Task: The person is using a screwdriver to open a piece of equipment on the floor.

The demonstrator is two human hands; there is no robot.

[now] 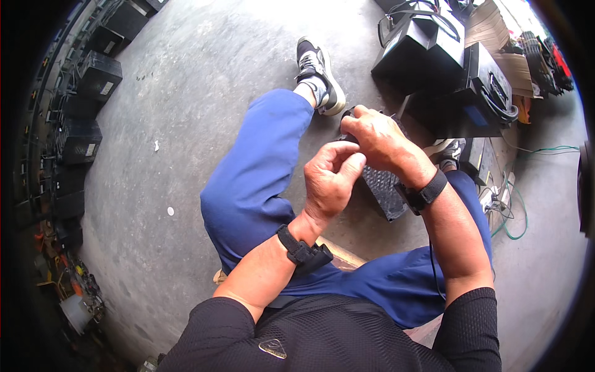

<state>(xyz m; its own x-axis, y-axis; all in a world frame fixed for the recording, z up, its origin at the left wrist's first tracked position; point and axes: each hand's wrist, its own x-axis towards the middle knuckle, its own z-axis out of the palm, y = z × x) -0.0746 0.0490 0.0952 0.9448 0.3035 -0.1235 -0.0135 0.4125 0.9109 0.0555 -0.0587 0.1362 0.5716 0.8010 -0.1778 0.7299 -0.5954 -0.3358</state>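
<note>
Seen from above, a person in a black shirt and blue trousers sits with knees apart over a grey concrete floor. Both bare hands meet in front of the body, above a black block with a ridged, patterned face. The block sits tilted between the legs, nearer the right one, partly covered by the hands.

The left hand is curled, thumb and forefinger bent toward each other; whether it pinches something small, I cannot tell. The right hand is just beyond it, back upward, fingers bent down – its fingertips are mostly hidden, so its grip cannot be told either. Whether either hand touches the block is also unclear.

Each wrist wears a black strap: the left strap carries a small dark unit, and from the right strap a thin cable hangs down the forearm.

At upper right stand large black boxes with cables, beside torn cardboard; green wire loops on the floor below them. Along the left edge runs a row of black cases (the lens bends it into a curve), with a pale tub at its lower end. A small white disc lies on the floor.
</note>
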